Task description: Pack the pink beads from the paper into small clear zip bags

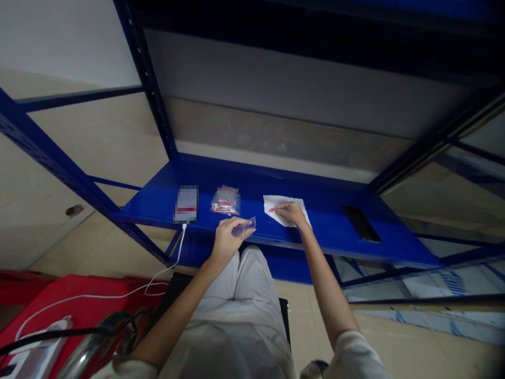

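Note:
My left hand (228, 239) is closed on a small clear plastic bag (245, 227), held over the front edge of the blue shelf. My right hand (291, 212) reaches down to a sheet of white paper (270, 200), its fingertips pinched together at a little cluster of small pink pieces (272, 209). Whether a piece is between those fingertips is too small to make out. Left of the paper lies a pile of clear bags (226, 200) with pink and red bits inside.
A phone with a lit, blurred screen (186, 204) lies at the left of the blue shelf (244, 176), a white cable (180, 252) plugged into it. To the right rests a dark phone (362, 223). Blue uprights (152, 89) frame the shelf; a red stool (90, 289) stands lower left.

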The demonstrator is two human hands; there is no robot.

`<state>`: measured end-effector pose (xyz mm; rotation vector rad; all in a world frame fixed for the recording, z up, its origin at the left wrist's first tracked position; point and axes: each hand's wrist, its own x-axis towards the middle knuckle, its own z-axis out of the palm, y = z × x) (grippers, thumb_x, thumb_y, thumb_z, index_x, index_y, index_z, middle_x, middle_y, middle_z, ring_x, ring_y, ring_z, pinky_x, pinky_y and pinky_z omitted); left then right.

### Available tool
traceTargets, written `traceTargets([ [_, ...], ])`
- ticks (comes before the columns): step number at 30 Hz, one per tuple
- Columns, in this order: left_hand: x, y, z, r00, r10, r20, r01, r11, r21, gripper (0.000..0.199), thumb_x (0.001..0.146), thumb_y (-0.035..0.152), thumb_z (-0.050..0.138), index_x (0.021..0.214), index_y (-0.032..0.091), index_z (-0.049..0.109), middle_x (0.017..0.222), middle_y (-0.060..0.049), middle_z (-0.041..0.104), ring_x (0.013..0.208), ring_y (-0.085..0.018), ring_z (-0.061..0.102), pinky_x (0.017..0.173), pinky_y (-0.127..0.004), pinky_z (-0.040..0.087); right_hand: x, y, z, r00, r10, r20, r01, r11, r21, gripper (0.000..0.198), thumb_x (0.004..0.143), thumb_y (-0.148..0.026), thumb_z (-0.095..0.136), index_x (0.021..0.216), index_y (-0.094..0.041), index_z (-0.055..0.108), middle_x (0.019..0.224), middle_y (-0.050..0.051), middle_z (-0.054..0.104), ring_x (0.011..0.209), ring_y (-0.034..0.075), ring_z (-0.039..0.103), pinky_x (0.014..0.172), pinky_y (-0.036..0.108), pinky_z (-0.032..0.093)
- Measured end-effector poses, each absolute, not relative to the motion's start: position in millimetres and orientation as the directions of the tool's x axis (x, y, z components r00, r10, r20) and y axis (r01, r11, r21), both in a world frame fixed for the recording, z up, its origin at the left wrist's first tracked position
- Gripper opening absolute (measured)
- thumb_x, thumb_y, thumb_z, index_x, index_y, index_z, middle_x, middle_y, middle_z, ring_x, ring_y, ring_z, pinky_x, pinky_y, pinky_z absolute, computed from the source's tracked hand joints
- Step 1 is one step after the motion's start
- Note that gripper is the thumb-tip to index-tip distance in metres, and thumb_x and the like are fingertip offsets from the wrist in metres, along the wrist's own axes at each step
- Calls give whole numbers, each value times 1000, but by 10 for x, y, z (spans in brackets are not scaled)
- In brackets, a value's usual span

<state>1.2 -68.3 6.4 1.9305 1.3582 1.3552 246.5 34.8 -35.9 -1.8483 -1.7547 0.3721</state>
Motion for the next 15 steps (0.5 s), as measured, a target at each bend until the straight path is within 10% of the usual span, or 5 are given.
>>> traceTargets([
  [7, -32, -677, -27, 92, 812, 576, 584, -513, 630, 16, 70, 30, 69, 83, 21, 66, 82, -1, 71, 77, -15, 63, 77, -30, 40, 2365, 217, -173, 129, 977, 172, 783, 6, -622, 17, 66, -34, 66, 66, -18, 72, 70, 6, 71, 68, 20, 64, 57, 25, 45],
  [15, 36, -706, -31, 166, 807, 567, 656, -520, 548, 12, 77, 27, 63, 87, 22, 65, 86, 0, 71, 76, -15, 62, 81, -32, 36, 1834, -411, 297, -254, 911, 325, 494, 411, -766, 19, 71, -37, 66, 76, -20, 72, 94, 6, 62, 57, 9, 52, 55, 24, 45],
])
